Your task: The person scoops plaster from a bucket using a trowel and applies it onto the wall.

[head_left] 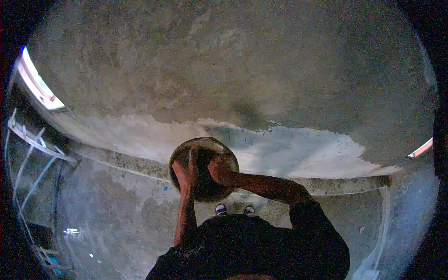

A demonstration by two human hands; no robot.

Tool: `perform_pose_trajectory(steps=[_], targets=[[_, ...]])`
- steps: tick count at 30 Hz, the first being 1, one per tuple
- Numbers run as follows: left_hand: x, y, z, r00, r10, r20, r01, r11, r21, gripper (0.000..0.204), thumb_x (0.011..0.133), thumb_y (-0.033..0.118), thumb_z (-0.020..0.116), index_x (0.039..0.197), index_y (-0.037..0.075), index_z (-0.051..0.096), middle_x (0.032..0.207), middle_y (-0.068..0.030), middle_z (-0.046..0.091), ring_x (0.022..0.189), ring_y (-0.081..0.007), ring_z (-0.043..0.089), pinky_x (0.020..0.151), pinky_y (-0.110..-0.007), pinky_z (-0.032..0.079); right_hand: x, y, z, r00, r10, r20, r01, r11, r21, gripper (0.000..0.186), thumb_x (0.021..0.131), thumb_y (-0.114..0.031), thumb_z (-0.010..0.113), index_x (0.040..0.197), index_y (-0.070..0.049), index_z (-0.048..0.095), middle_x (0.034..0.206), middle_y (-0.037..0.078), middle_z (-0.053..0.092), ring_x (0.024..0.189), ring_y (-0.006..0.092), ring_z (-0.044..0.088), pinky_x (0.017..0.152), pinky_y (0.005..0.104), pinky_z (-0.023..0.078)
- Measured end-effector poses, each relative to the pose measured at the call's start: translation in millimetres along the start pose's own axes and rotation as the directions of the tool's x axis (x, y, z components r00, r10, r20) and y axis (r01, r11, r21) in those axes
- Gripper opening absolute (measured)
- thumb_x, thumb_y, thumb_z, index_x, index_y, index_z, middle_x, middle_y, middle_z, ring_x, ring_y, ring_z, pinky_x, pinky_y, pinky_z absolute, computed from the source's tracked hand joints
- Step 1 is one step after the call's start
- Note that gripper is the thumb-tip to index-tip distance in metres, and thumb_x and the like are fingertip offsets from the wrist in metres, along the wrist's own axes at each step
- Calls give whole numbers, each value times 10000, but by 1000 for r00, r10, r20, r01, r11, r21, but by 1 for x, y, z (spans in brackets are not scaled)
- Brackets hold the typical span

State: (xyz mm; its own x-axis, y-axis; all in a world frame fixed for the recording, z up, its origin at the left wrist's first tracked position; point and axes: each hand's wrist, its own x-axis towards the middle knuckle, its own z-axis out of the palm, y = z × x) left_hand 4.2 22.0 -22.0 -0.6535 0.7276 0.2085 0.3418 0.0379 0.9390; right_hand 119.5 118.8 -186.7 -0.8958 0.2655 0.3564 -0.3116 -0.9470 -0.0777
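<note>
A round, deep pan point(226, 148) with a worn brownish rim and a dark inside is in front of my body, just above my feet. My left hand point(185, 173) reaches over its left part with the fingers drawn together around something narrow, too dim to name. My right hand point(221, 171) comes in from the right and is curled closed inside the pan's right half. What it grips, if anything, is hidden. The pan's contents are lost in shadow.
Ahead stands a grey wall point(280, 60) with a whitish smooth band point(298, 147) low down. A narrow ledge point(322, 185) runs along its foot. At the left is a metal frame like a ladder point(39, 144). Below lies a concrete floor point(126, 210) with small scraps.
</note>
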Motion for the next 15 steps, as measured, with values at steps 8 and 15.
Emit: perform_pose_trajectory(steps=[8, 15], targets=[[14, 5, 3, 985, 131, -113, -119, 987, 108, 305, 815, 239, 526, 854, -58, 577, 784, -146, 600, 714, -224, 549, 701, -333, 424, -3, -19, -3, 980, 35, -194, -77, 973, -215, 228, 780, -235, 492, 880, -34, 537, 786, 116, 560, 680, 245, 551, 562, 379, 451], [-15, 98, -3, 973, -19, -229, -42, 965, -259, 278, 822, 193, 524, 857, -78, 578, 785, -102, 601, 719, -152, 525, 680, -284, 414, 20, -42, 52, 840, 476, -259, 354, -120, 928, 161, 713, -201, 530, 771, -52, 549, 710, 104, 527, 665, 253, 521, 605, 437, 417]])
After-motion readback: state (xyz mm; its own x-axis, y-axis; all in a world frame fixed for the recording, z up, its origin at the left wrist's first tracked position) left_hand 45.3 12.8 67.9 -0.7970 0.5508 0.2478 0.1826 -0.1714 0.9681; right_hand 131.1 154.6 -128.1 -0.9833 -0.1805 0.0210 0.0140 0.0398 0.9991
